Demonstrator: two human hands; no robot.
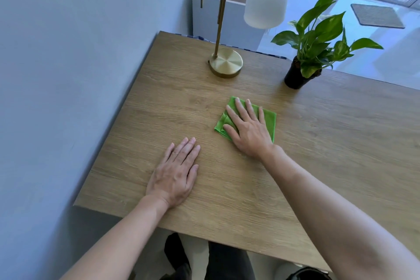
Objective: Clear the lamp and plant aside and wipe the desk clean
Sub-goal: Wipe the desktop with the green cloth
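Right hand [248, 128] lies flat, fingers straight and spread, pressing a folded green cloth [269, 120] near the middle of the desk [141, 125]. Left hand [176, 171] rests flat and empty toward the front edge, well apart from the right.

Cloth: soft, light, likely to bunch unless kept under the palm.

Lamp [226, 63] stands near the back edge: round brass base, thin stem, white shade hanging out to one side. Probably top-heavy and the shade fragile; take it low on the stem, base supported.

Plant [295, 77] in a small dark pot, at the back edge right of the lamp. Looks light and tippy; grip the pot, not the leaves.

Desktop is smooth wood grain. Wall runs along the left edge; pale floor, a mat [377, 16] and a window lie beyond.
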